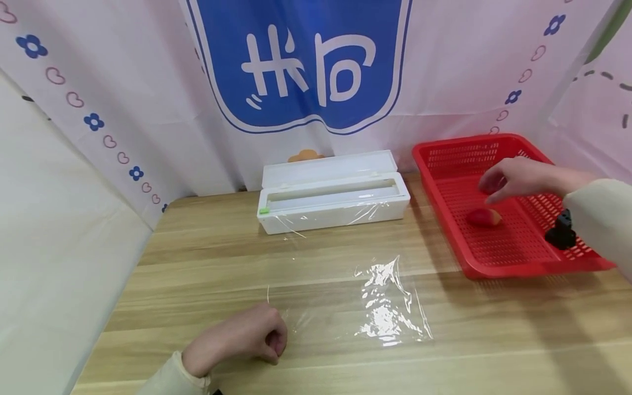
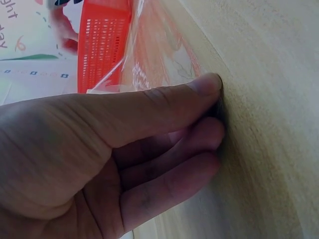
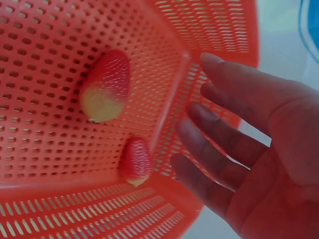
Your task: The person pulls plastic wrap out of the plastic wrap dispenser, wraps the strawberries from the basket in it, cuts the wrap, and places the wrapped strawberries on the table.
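A sheet of clear plastic wrap (image 1: 387,307) runs from a white wrap dispenser (image 1: 336,211) over the table toward me. My left hand (image 1: 247,334) is low by the table, thumb and fingertips pinching the near left edge of the wrap; the exact grip is partly hidden by the thumb (image 2: 164,107). Over a red mesh basket (image 1: 446,230), my right hand (image 1: 518,178) reaches in with fingers loosely bent and nothing in them. Two toy strawberries lie inside: one strawberry (image 3: 105,87) in the open, the other strawberry (image 3: 136,162) near the basket wall, partly covered by the hand in the head view.
The dispenser's lid (image 1: 328,167) stands raised against the printed cloth (image 1: 217,159) behind the table. A small green piece (image 1: 264,210) sits on its left end. Wood tabletop (image 1: 197,263) extends around the wrap, and a pale curtain (image 1: 59,236) hangs on the left.
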`<state>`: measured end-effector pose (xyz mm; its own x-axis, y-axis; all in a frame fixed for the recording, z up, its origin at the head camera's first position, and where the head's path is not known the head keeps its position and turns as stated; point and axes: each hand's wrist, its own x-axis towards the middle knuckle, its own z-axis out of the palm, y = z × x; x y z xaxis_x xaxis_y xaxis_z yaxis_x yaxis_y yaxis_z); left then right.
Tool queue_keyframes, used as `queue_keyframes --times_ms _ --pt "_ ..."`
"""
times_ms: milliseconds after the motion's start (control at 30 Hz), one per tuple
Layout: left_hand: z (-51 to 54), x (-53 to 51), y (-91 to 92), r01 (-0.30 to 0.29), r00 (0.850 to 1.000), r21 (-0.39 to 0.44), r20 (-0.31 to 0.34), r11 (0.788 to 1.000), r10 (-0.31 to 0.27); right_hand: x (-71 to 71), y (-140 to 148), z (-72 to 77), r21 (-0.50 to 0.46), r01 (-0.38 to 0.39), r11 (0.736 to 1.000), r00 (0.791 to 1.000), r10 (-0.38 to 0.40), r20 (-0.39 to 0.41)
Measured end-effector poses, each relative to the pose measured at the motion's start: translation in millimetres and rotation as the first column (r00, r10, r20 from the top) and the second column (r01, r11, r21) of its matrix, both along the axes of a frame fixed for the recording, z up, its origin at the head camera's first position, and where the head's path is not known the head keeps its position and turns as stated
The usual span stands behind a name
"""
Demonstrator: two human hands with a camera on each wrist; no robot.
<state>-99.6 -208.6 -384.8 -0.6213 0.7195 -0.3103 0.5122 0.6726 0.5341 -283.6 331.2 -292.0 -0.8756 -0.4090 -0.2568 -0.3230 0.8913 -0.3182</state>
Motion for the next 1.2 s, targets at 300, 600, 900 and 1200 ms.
queue_keyframes --times_ms 300,600,900,1200 --pt "-1.8 0.1 0.6 0.002 1.0 0.0 -0.016 1.0 -0.002 -15.4 1 -26.8 0.085 0.013 0.996 0.998 -0.018 0.062" --pt "-0.2 0.6 1.6 -0.004 1.0 -0.008 -0.002 1.0 0.004 -16.1 -1 -38.0 0.078 0.059 0.995 0.99 -0.068 0.121" --pt "-1.2 0.2 1.0 -0.004 1.0 -0.007 -0.006 1.0 0.004 -14.1 -5 -49.6 0.106 0.061 0.992 0.988 -0.075 0.131" --pt "-2.9 3.1 -0.3 -0.024 1.0 -0.002 -0.013 1.0 0.024 -12.5 -1 -53.1 0.133 0.047 0.99 0.99 -0.064 0.123"
